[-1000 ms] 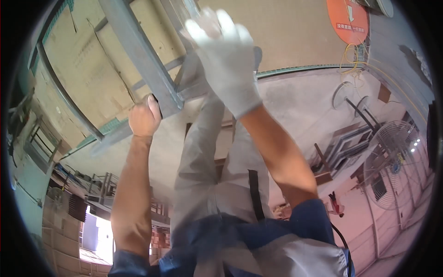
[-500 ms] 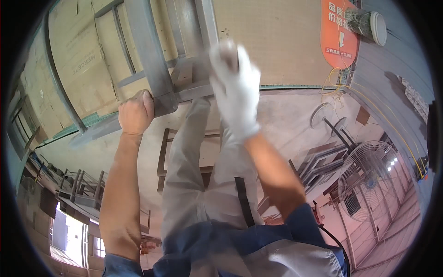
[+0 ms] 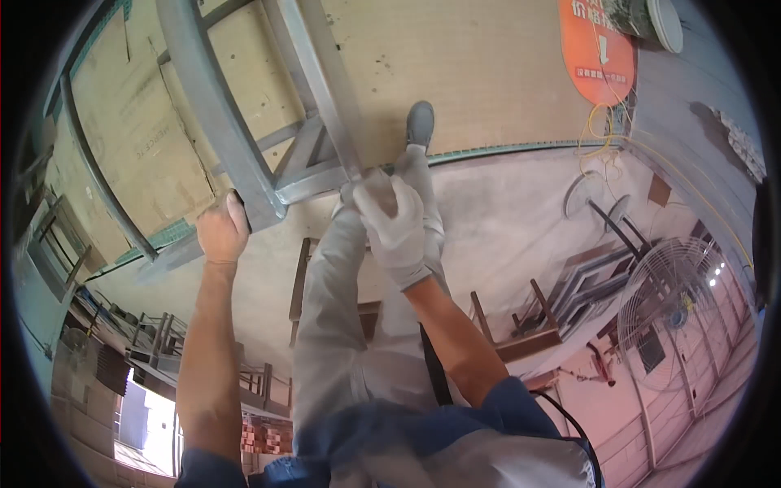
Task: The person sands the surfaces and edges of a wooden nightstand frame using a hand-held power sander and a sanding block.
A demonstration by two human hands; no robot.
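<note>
A grey furniture frame (image 3: 213, 102), chair-like with long rails and crosspieces, lies on a cardboard-covered work surface (image 3: 455, 73). My bare left hand (image 3: 222, 228) is closed round the near left end of the frame, its thumb on top. A white knitted glove covers my right hand (image 3: 394, 220), which is at the near end of the frame's right rail (image 3: 321, 81). Its fingers are curled round a small brownish piece, mostly hidden in the glove; its kind does not show. My grey shoe (image 3: 420, 124) reaches forward by the surface's edge.
A curved grey bar (image 3: 89, 154) lies left on the cardboard. At the far right are an orange sign (image 3: 598, 69), a stained bucket (image 3: 663, 28) and a yellow cord (image 3: 700, 187). A large fan (image 3: 671, 313) and grey frames (image 3: 590, 276) stand on the right.
My right hand has come nearer to me along the right rail. My left hand still holds the frame. My foot has stepped forward, and the view has shifted.
</note>
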